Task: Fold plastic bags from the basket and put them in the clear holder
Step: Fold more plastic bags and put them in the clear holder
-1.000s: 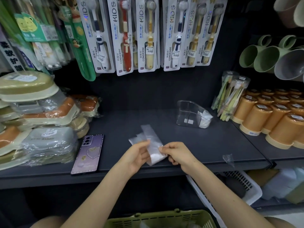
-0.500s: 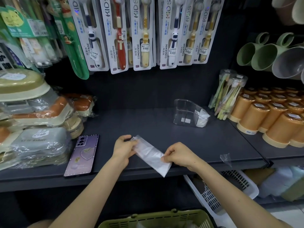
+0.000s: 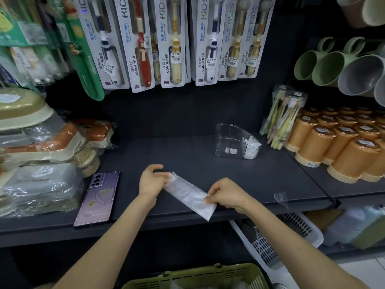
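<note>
Dark shelf (image 3: 187, 155) in a shop: near its front edge, left hand (image 3: 151, 181) and right hand (image 3: 226, 195) each pinch one end of a folded plastic bag (image 3: 187, 193); clear holder (image 3: 235, 142) stands behind.

"KIDS", "CONDENSE", "TOOTHBRUSH" on hanging toothbrush packs (image 3: 173, 41), "2.00" on their price stickers (image 3: 176, 57)

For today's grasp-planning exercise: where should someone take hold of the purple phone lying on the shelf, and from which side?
Probably by its long edges, from above, near the lower end. The purple phone lies flat, face down, on the shelf; that end reaches the front lip. Wrapped packs crowd its left, while the left hand and plastic bag sit to its right.
</note>
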Demonstrator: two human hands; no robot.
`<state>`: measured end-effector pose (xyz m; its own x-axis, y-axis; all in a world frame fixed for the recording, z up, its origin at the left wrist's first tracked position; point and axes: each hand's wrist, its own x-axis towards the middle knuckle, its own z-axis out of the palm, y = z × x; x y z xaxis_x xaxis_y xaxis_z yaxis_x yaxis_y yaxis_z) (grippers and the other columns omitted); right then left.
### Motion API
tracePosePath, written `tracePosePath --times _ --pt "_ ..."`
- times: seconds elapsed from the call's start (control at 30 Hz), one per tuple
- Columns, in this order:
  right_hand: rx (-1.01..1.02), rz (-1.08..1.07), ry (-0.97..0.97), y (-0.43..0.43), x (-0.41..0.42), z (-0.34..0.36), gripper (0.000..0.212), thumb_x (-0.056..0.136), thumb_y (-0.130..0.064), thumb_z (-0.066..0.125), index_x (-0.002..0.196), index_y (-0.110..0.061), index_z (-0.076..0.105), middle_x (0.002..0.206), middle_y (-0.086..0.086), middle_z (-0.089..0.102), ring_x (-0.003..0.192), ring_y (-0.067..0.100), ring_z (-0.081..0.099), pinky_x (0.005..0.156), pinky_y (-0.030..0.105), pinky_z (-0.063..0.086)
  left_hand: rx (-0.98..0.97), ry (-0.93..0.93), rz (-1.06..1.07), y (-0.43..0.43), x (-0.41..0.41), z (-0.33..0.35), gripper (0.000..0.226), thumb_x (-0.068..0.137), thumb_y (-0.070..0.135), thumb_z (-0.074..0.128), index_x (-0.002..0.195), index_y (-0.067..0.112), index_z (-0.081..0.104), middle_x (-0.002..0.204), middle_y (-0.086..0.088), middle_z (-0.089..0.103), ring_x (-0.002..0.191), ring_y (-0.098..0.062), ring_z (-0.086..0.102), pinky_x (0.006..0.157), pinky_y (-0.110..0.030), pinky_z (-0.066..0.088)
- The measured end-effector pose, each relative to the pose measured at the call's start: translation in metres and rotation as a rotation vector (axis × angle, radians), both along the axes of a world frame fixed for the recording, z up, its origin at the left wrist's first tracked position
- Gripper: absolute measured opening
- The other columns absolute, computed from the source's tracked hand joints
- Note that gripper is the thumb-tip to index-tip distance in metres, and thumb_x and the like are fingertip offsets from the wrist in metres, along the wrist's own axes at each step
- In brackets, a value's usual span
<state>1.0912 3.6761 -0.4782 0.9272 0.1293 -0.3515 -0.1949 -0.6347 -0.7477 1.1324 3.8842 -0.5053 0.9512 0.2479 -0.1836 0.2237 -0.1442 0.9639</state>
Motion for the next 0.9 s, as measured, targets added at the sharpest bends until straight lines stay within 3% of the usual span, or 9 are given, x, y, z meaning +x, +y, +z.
tracePosePath --times 0.07,0.17,0.27,0.37,0.47,0.6,0.7,0.77,0.9 --pt "-0.006 0.001 -0.004 0.0 0.0 0.0 0.007 0.081 -0.007 0.072 0.076 -0.004 0.069 0.056 0.0 0.046 0.045 0.01 0.034 0.038 0.018 0.026 0.28 -0.163 -0.068 -0.001 -0.004 -0.001 0.035 0.085 -0.001 0.062 0.118 0.009 0.06 0.104 -0.003 0.07 0.094 -0.015 0.063 0.081 -0.019 0.048" --pt "-0.023 0.019 -0.008 0.0 0.001 0.002 0.006 0.08 -0.006 0.07 0.075 -0.006 0.068 0.055 -0.001 0.047 0.046 0.01 0.035 0.037 0.018 0.027 0.816 -0.522 -0.268 -0.001 -0.013 -0.007 0.03 0.09 0.021 0.059 0.118 0.013 0.068 0.124 -0.004 0.066 0.118 -0.022 0.059 0.101 -0.023 0.035" --pt "-0.062 0.049 -0.015 0.0 0.003 0.004 0.013 0.079 -0.009 0.072 0.069 -0.012 0.065 0.056 -0.002 0.049 0.049 0.009 0.04 0.038 0.016 0.029 1.019 -0.527 -0.653 -0.004 -0.023 -0.011 0.069 0.09 0.06 0.019 0.136 0.023 0.054 0.149 0.002 0.041 0.144 -0.019 0.029 0.115 -0.022 0.005" --pt "-0.095 0.07 -0.03 -0.003 0.004 0.005 0.014 0.079 -0.011 0.073 0.069 -0.015 0.065 0.057 -0.003 0.05 0.05 0.007 0.042 0.039 0.016 0.031 1.106 -0.371 -0.757 -0.014 -0.033 -0.018 0.099 0.074 0.075 -0.016 0.15 0.03 0.028 0.16 0.004 0.016 0.149 -0.015 0.004 0.113 -0.019 -0.011" --pt "0.027 0.01 -0.08 -0.009 0.004 0.001 0.005 0.083 -0.012 0.071 0.079 -0.014 0.067 0.064 -0.002 0.057 0.05 0.007 0.047 0.041 0.014 0.033 1.158 -0.23 -0.668 -0.028 -0.045 -0.023 0.075 0.088 0.059 -0.009 0.153 0.029 0.013 0.162 0.002 0.004 0.149 -0.016 -0.005 0.113 -0.022 -0.013" --pt "-0.195 -0.184 -0.675 -0.006 -0.003 -0.022 0.02 0.088 -0.028 0.061 0.104 -0.021 0.072 0.098 -0.008 0.07 0.079 0.012 0.064 0.071 0.018 0.048 1.208 -0.11 -0.448 -0.054 -0.057 -0.023 0.051 0.105 0.037 0.012 0.154 0.025 0.008 0.162 -0.005 0.001 0.149 -0.023 -0.006 0.117 -0.031 -0.01" --pt "-0.486 0.072 -1.003 0.004 -0.018 -0.052 0.038 0.09 -0.037 0.044 0.109 -0.022 0.072 0.11 -0.005 0.071 0.097 0.016 0.069 0.087 0.033 0.053 1.197 -0.053 -0.39 -0.065 -0.061 -0.027 0.052 0.105 0.038 0.01 0.155 0.023 0.006 0.162 -0.007 0.0 0.149 -0.024 -0.006 0.118 -0.034 -0.009" --pt "-0.629 0.178 -0.951 0.003 -0.024 -0.071 0.05 0.102 -0.043 0.025 0.117 -0.025 0.069 0.121 -0.004 0.067 0.113 0.015 0.063 0.098 0.046 0.046 1.193 -0.061 -0.397 -0.063 -0.06 -0.029 0.052 0.105 0.038 0.009 0.155 0.024 0.004 0.162 -0.006 0.0 0.149 -0.022 -0.006 0.118 -0.033 -0.009" --pt "-0.746 0.227 -0.772 -0.004 -0.028 -0.073 0.064 0.104 -0.046 0.007 0.129 -0.023 0.061 0.133 -0.003 0.06 0.126 0.014 0.054 0.114 0.047 0.028 1.208 -0.119 -0.472 -0.048 -0.053 -0.028 0.056 0.103 0.041 0.004 0.155 0.019 0.005 0.162 -0.001 0.003 0.149 -0.015 -0.003 0.118 -0.03 -0.007"
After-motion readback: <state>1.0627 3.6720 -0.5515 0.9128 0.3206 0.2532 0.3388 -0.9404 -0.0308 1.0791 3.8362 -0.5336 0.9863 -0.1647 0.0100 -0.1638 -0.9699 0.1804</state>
